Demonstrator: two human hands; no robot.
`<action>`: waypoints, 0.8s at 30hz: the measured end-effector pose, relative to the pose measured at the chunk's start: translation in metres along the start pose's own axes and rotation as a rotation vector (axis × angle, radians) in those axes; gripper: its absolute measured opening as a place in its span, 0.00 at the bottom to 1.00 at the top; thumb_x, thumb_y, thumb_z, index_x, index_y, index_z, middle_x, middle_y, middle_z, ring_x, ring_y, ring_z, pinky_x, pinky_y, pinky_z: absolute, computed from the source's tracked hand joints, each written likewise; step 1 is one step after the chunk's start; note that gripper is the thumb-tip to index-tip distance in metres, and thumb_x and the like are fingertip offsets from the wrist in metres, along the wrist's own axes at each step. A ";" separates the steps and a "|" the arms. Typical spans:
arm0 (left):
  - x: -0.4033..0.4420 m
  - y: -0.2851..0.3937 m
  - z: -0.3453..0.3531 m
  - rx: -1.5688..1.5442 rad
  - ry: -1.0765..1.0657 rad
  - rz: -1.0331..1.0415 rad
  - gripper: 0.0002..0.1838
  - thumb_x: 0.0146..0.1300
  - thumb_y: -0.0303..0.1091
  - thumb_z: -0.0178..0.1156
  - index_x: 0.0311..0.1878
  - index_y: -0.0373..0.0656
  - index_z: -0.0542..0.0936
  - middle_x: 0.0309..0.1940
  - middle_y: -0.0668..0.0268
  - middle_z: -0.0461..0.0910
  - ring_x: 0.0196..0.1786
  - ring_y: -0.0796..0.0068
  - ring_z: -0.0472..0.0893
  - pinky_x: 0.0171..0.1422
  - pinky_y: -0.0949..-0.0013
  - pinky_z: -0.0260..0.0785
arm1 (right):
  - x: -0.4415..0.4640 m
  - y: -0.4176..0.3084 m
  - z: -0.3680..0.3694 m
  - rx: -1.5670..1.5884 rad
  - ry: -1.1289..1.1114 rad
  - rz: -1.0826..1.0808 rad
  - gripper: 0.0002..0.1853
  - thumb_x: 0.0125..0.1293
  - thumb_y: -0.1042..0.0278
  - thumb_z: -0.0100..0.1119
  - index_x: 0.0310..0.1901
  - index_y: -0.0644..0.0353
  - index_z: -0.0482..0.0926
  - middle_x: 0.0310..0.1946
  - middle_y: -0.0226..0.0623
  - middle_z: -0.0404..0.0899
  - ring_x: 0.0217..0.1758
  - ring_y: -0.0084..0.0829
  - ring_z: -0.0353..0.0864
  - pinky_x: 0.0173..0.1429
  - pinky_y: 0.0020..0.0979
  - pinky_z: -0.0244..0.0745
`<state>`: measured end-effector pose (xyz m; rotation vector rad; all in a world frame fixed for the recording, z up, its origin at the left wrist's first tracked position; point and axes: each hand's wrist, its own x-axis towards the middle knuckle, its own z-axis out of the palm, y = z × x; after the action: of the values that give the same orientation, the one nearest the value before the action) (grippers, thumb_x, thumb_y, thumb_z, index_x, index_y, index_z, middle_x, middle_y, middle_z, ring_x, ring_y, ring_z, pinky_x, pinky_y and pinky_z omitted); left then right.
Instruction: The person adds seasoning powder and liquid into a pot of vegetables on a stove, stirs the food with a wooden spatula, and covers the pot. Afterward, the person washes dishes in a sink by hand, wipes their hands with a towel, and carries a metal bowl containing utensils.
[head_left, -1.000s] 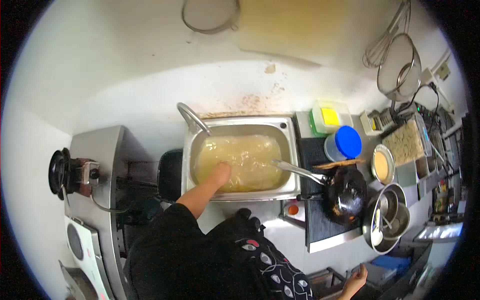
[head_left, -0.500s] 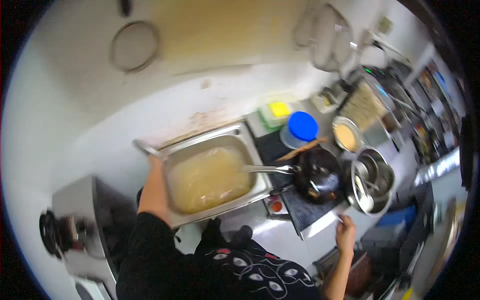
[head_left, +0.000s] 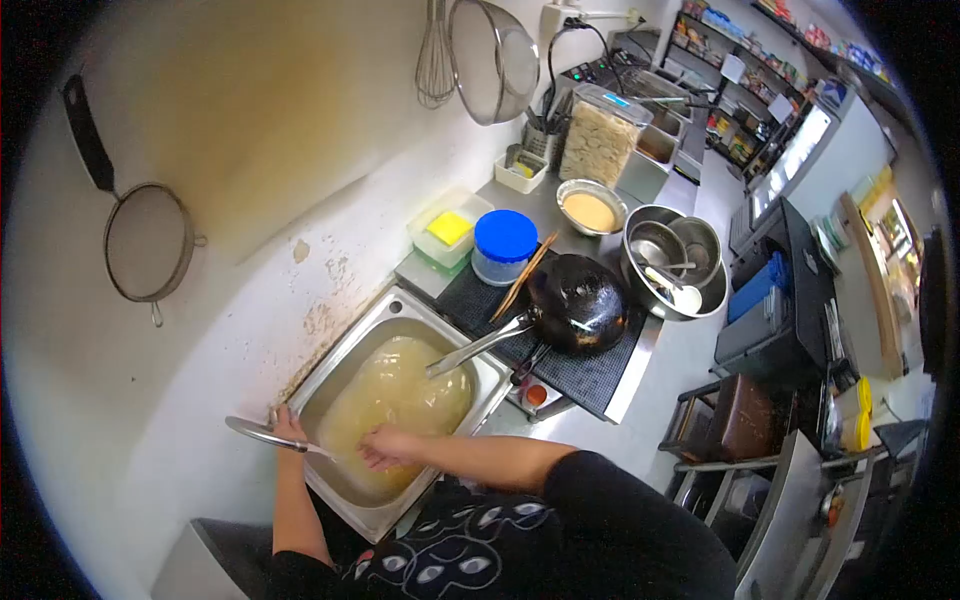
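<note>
The metal sink (head_left: 494,388) holds cloudy yellowish water (head_left: 400,400). At its near-left corner, my left hand (head_left: 288,428) is closed around the base of the faucet (head_left: 262,434), its fingers partly hidden by the spout. My right hand (head_left: 388,447) is low over the water, close to the spout's end. Its fingers are loosely bent and apart, and I see nothing held in them. An upturned black wok (head_left: 578,305) lies on a dark ribbed mat (head_left: 590,378), its metal handle (head_left: 478,347) reaching over the sink.
Beside the wok are wooden chopsticks (head_left: 524,277), a blue-lidded tub (head_left: 505,240) and a yellow sponge (head_left: 449,228) in a container. Farther right stand a bowl of batter (head_left: 590,211) and a large metal bowl (head_left: 640,290) with utensils. A strainer (head_left: 150,240) hangs on the wall.
My right hand has come from beyond the mat's front edge to over the sink water. My left hand stays by the faucet. The view has turned right, showing more of the kitchen.
</note>
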<state>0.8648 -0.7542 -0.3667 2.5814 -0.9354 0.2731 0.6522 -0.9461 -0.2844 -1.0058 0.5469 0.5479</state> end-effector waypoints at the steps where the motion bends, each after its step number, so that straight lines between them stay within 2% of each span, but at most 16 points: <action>1: -0.001 -0.005 0.005 -0.004 0.023 0.054 0.28 0.61 0.38 0.51 0.64 0.40 0.62 0.33 0.45 0.78 0.35 0.49 0.79 0.41 0.54 0.70 | 0.022 0.002 0.017 0.087 -0.006 0.013 0.15 0.68 0.58 0.45 0.44 0.62 0.73 0.38 0.39 0.73 0.38 0.31 0.76 0.40 0.33 0.78; 2: -0.002 -0.012 0.013 -0.007 0.046 0.108 0.29 0.60 0.38 0.52 0.64 0.40 0.61 0.31 0.45 0.78 0.34 0.50 0.80 0.41 0.54 0.70 | 0.039 0.002 0.031 0.169 -0.015 0.026 0.15 0.67 0.59 0.44 0.42 0.62 0.73 0.38 0.40 0.73 0.37 0.32 0.76 0.39 0.33 0.78; 5: -0.001 0.001 -0.011 -0.090 -0.399 -0.253 0.31 0.59 0.38 0.54 0.65 0.41 0.61 0.35 0.51 0.79 0.36 0.56 0.80 0.40 0.57 0.72 | 0.071 -0.007 0.064 0.363 -0.022 -0.112 0.13 0.66 0.61 0.45 0.40 0.63 0.72 0.36 0.40 0.73 0.34 0.30 0.75 0.38 0.33 0.77; 8: -0.024 -0.013 0.013 -1.012 -0.299 -0.732 0.27 0.60 0.38 0.54 0.62 0.42 0.64 0.37 0.55 0.79 0.37 0.60 0.80 0.39 0.59 0.73 | 0.079 -0.032 0.078 0.259 -0.053 -0.268 0.12 0.65 0.64 0.46 0.34 0.63 0.76 0.27 0.38 0.75 0.27 0.30 0.76 0.31 0.33 0.77; 9: -0.032 -0.003 0.016 -1.251 -0.289 -0.863 0.25 0.60 0.38 0.54 0.60 0.42 0.65 0.37 0.56 0.79 0.36 0.61 0.79 0.39 0.60 0.73 | 0.083 -0.031 0.074 0.201 -0.015 -0.304 0.11 0.65 0.66 0.47 0.32 0.63 0.78 0.23 0.38 0.76 0.25 0.30 0.78 0.29 0.34 0.77; 11: -0.043 0.017 0.020 -1.576 -0.304 -1.021 0.23 0.60 0.38 0.54 0.58 0.43 0.66 0.38 0.58 0.78 0.36 0.63 0.79 0.38 0.62 0.73 | 0.056 -0.029 0.054 -0.111 0.172 -0.474 0.09 0.56 0.67 0.51 0.27 0.63 0.78 0.22 0.42 0.76 0.24 0.34 0.78 0.28 0.35 0.76; 16: -0.041 0.064 0.009 -1.857 -0.329 -1.105 0.17 0.62 0.38 0.53 0.53 0.44 0.70 0.39 0.63 0.78 0.36 0.68 0.79 0.37 0.66 0.73 | 0.007 -0.052 0.076 -1.041 0.481 -0.666 0.07 0.33 0.70 0.59 0.16 0.65 0.79 0.19 0.51 0.77 0.22 0.44 0.79 0.26 0.37 0.74; 19: -0.028 0.087 0.001 -1.932 -0.300 -1.088 0.14 0.63 0.38 0.52 0.49 0.45 0.72 0.39 0.65 0.77 0.36 0.71 0.78 0.35 0.68 0.74 | 0.030 -0.049 0.056 -1.162 0.509 -0.912 0.06 0.34 0.72 0.59 0.18 0.63 0.80 0.17 0.48 0.76 0.20 0.45 0.78 0.26 0.38 0.74; 20: -0.024 0.093 0.000 -1.943 -0.305 -1.067 0.13 0.63 0.38 0.52 0.48 0.45 0.73 0.40 0.66 0.77 0.36 0.71 0.78 0.35 0.69 0.74 | 0.028 -0.048 0.051 -1.107 0.518 -0.915 0.05 0.35 0.72 0.59 0.17 0.63 0.79 0.17 0.49 0.76 0.20 0.45 0.79 0.27 0.39 0.74; 21: -0.022 0.086 0.011 -1.941 -0.306 -0.995 0.10 0.64 0.38 0.51 0.45 0.46 0.74 0.37 0.67 0.78 0.33 0.74 0.78 0.32 0.71 0.73 | 0.010 -0.054 0.047 -1.051 0.527 -0.919 0.05 0.36 0.72 0.59 0.17 0.63 0.79 0.16 0.50 0.75 0.21 0.46 0.79 0.27 0.39 0.74; 24: -0.008 0.112 -0.017 -1.940 -0.529 -0.858 0.04 0.62 0.38 0.53 0.35 0.50 0.74 0.25 0.71 0.76 0.20 0.80 0.72 0.19 0.75 0.65 | -0.010 -0.060 0.034 -0.968 0.570 -0.897 0.05 0.40 0.72 0.57 0.19 0.64 0.80 0.17 0.51 0.76 0.23 0.47 0.79 0.28 0.40 0.74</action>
<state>0.7849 -0.8215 -0.3214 0.8872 0.1080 -1.0422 0.6897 -0.9429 -0.2257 -2.1956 0.2391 -0.3670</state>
